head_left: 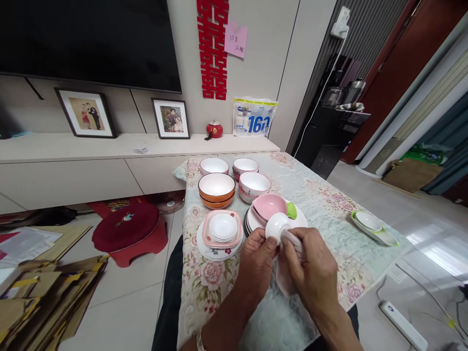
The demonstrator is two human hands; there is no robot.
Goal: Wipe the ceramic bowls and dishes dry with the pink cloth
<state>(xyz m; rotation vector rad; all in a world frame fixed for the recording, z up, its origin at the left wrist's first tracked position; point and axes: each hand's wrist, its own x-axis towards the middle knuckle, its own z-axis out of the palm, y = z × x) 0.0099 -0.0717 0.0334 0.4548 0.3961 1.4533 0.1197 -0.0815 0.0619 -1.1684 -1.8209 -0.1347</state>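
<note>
My left hand [258, 261] pinches the edge of a small, round, white ceramic dish [276, 225] between thumb and fingers. A pale cloth [287, 278] is bunched in my right hand [312, 261] and presses against the dish; its lower end hangs down. My fingers and the cloth hide part of the dish. Just behind it, pink leaf-tipped bowls [270, 207] sit on a stack of white plates [302, 217]. Left of my hands, small white dishes [223, 226] rest on a pink-rimmed square plate [205, 234], above flower-printed plates [215, 254].
Orange bowls [217, 197] and white bowls with red rims [255, 185] stand at the far left of the flowered tablecloth [314, 195]. A green-edged dish [376, 234] lies near the right edge. A red stool [127, 234] and flattened cardboard [54, 297] are on the floor at left.
</note>
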